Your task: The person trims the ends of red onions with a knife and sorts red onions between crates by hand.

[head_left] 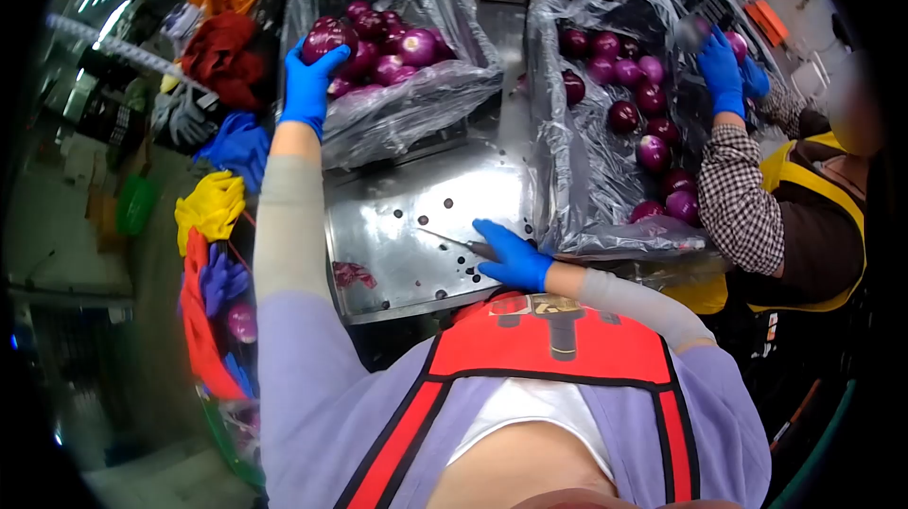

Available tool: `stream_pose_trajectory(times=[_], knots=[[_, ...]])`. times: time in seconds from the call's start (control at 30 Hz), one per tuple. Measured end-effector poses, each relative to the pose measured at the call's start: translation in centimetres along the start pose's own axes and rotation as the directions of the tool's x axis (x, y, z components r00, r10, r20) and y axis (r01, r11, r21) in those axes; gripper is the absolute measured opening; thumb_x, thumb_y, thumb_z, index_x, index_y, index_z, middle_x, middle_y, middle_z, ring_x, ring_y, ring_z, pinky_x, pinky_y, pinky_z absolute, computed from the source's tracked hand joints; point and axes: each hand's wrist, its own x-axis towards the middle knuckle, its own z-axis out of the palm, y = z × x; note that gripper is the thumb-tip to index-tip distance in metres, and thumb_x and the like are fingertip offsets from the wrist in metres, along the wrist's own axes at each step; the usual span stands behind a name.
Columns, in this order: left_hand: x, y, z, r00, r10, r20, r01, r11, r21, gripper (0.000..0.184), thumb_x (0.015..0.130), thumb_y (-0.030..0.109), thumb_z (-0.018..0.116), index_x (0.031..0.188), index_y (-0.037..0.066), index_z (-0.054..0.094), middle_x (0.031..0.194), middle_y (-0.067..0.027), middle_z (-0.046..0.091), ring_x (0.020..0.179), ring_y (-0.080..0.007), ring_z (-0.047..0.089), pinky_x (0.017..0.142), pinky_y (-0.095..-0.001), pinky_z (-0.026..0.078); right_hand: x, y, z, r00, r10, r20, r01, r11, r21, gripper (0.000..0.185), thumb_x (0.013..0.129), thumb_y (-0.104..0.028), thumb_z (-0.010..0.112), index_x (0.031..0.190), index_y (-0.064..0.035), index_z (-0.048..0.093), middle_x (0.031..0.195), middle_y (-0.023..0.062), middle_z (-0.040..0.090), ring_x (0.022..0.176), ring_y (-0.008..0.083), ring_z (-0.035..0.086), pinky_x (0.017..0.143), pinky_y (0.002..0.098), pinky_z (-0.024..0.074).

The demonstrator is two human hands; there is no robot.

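Through the head camera I see my left hand (310,88) in a blue glove, its fingers grasping a large red onion (329,41) at the left side of the far-left plastic-lined bin (407,116). More red onions (416,47) are heaped in that bin, just to the right of the held one.

My right hand (516,259), also in a blue glove, is over the near right part of a shiny metal tray (378,216). Its fingers are closed around the dark handle of a small knife (480,249), with the thin blade pointing left over the tray; the index finger is extended. Small dark round bits (448,203) are scattered on the metal, and a reddish-purple scrap (353,274) lies toward its near left corner.

To the right of the tray is a second plastic-lined bin (591,173), with loose onions (653,153) spread mostly along its middle and right side. Beyond its right edge I see a co-worker's gloved hand (722,74) beside another onion (736,47), below a checked sleeve (742,187).

On the left, a yellow glove (210,208) hangs above a purple glove (223,279) and a long red glove (200,320).
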Motion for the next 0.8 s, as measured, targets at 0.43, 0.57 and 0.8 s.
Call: stream_pose_trajectory(times=[0.43,0.57,0.8], knots=[[11.4,-9.6,0.5,0.912,-0.353,0.207,-0.207,0.038,0.978,0.073,0.053,0.038,0.077,0.11,-0.005,0.06,0.107,-0.0236,0.063,0.1,-0.0309,0.062,0.086,-0.0375,0.05,-4.2,-6.8,-27.6,0.932,0.336,-0.138,-0.163,0.726,0.668,0.045,0.092,-0.016,0.057,0.132,0.0001,0.047,0.126,0.0095,0.055,0.117,0.018,0.051,0.101,0.031,0.0388],[7.9,-5.6,6.0,0.929,-0.323,0.182,-0.254,-0.197,0.947,0.08,0.056,0.046,0.078,0.12,0.004,0.055,0.114,-0.0219,0.061,0.107,-0.0334,0.06,0.09,-0.0398,0.049,-2.1,-3.2,-27.4,0.923,0.376,-0.075,-0.264,0.765,0.587,0.045,0.09,-0.015,0.06,0.131,-0.0007,0.049,0.123,0.0101,0.057,0.112,0.0171,0.054,0.097,0.0298,0.0427],[9.5,-9.9,5.1,0.927,-0.219,0.306,-0.346,-0.18,0.921,0.089,0.059,0.046,0.08,0.131,0.008,0.044,0.123,-0.0204,0.055,0.113,-0.0345,0.054,0.091,-0.0443,0.047,-2.6,-1.5,-28.9,0.903,0.43,-0.004,-0.4,0.842,0.361,0.045,0.089,-0.024,0.061,0.128,-0.0031,0.052,0.11,0.0149,0.064,0.102,0.0193,0.061,0.09,0.0308,0.0477]])
